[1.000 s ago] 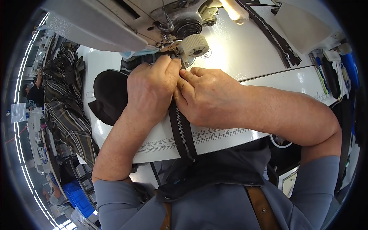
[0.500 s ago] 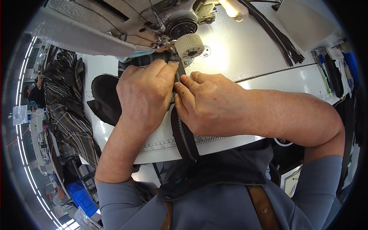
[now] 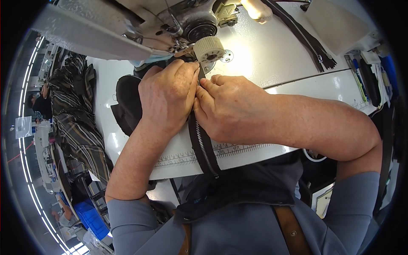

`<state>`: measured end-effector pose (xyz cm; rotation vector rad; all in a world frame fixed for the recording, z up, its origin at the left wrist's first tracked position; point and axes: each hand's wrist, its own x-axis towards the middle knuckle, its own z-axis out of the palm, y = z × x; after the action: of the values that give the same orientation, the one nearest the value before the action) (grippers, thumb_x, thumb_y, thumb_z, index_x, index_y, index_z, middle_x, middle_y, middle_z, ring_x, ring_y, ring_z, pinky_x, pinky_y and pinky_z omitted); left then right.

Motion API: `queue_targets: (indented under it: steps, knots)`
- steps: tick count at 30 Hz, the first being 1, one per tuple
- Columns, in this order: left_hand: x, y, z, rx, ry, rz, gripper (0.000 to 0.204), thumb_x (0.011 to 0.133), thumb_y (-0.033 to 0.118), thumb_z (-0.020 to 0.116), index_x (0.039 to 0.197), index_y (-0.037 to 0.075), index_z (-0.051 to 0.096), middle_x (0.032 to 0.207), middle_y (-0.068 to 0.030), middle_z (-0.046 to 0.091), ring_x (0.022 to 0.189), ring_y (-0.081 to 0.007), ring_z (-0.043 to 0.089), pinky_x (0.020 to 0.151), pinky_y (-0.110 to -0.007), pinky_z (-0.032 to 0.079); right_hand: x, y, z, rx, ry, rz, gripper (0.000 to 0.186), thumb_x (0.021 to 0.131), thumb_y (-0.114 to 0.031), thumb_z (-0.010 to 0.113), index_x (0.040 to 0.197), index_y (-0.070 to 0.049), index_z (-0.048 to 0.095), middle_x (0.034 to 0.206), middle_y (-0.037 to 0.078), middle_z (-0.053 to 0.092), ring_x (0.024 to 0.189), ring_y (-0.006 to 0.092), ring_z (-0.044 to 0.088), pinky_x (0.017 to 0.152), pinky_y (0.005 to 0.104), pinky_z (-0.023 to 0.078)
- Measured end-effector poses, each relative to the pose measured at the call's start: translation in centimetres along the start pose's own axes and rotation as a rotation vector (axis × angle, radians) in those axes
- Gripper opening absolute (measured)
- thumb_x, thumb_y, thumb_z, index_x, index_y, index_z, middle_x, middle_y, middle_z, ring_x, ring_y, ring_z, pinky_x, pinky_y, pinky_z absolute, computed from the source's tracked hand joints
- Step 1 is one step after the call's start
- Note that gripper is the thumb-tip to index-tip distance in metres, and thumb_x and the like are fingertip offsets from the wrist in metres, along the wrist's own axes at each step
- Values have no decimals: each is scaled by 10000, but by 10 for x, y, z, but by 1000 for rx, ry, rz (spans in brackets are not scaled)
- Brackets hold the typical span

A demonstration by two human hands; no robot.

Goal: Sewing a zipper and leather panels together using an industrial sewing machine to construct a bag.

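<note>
Both hands work close together just below the head of a sewing machine point(image 3: 187, 25). My left hand point(image 3: 168, 95) is closed with its fingertips on the edge of a dark fabric piece point(image 3: 127, 102) and a black zipper. My right hand point(image 3: 229, 106) pinches the same black zipper point(image 3: 203, 146) from the right. The zipper's metal teeth run down from between the hands across the printed ruler and over the table's near edge. A white ridged dial point(image 3: 208, 49) stands right in front of the fingertips. Fingers and dial hide the needle area and the zipper's upper end.
Another metal-toothed zipper point(image 3: 301, 34) lies at the far right of the white table point(image 3: 272, 59). Striped dark fabric point(image 3: 74, 114) hangs in a heap at the left. Pens and tools point(image 3: 367, 78) sit at the right edge. A blue bin point(image 3: 91, 219) is at lower left.
My left hand has shifted right and slightly away from me, taking the dark fabric piece along. My right hand has slid slightly forward, still pinching the zipper.
</note>
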<state>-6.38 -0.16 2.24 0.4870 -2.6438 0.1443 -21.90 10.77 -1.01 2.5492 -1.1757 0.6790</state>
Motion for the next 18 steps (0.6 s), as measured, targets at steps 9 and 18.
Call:
queue_targets:
  steps: [9, 18]
  knots:
    - [-5, 13, -52, 424, -75, -42, 262, 804, 329, 827, 898, 117, 703, 801, -19, 668, 787, -222, 678, 834, -404, 453, 1, 8, -6, -27, -40, 8, 271, 751, -106, 677, 924, 98, 724, 1014, 253, 755, 984, 321, 779, 843, 379, 638]
    - [-55, 70, -90, 21, 76, -92, 204, 795, 76, 799, 997, 101, 788, 965, -30, 738, 838, -226, 689, 773, -362, 448, 5, -19, -23, -59, -372, 100, 310, 796, -126, 662, 998, 102, 720, 1113, 257, 723, 1038, 323, 727, 882, 390, 603]
